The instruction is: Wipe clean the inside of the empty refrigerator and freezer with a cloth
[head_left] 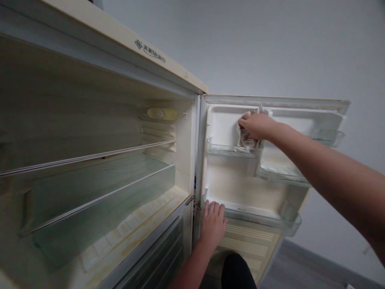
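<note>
My right hand [256, 125] grips a crumpled pale cloth [247, 140] against the white inner panel of the open fridge door [224, 124]. The cloth hangs down to the small clear door shelf [224, 149] at the upper left of the door. Lower down, my left hand [214, 222] rests with fingers spread on the rim of the long bottom door shelf [258, 217], near the hinge side. Nothing shows in the left hand.
The fridge [120, 74] stands open on the left, with a glass shelf [90, 158] and a clear drawer [120, 212] inside. Another clear door shelf [281, 173] sits to the right. My knee [237, 273] is below the door; a wall [285, 48] lies behind it.
</note>
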Motion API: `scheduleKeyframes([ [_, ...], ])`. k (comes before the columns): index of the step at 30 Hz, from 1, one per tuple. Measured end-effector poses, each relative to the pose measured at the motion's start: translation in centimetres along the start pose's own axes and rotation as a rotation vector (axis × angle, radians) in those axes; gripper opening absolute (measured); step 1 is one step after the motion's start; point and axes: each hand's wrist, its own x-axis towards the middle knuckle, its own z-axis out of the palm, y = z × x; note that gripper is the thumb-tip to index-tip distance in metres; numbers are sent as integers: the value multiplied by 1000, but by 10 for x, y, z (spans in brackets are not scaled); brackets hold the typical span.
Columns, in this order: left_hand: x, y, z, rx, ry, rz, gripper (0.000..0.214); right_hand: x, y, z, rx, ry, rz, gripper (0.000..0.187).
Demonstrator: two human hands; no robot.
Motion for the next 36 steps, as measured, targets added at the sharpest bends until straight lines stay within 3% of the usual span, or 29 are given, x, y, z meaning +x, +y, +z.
scheduleKeyframes([
  [4,0,-2,0,-37,-4,-12,44,-6,-5,-6,43,118,18,39],
  [8,-1,-3,0,-51,2,1,45,2,-41,-27,194,422,-6,41],
  [10,-1,-3,0,-45,4,10,45,13,-64,-34,243,508,-89,40],
  [14,-1,-2,1,-27,15,8,44,45,-103,-33,209,467,-257,34],
  [18,-1,-4,0,-6,31,11,45,69,-117,-31,166,416,-215,35],
  [22,-1,-5,-2,-11,19,7,46,72,-104,-41,229,427,-140,36],
  [27,0,-6,-4,-28,-11,-5,44,54,-64,-47,286,394,52,39],
  [36,0,-4,-3,-24,-21,-2,47,-20,17,-34,-44,258,94,31],
])
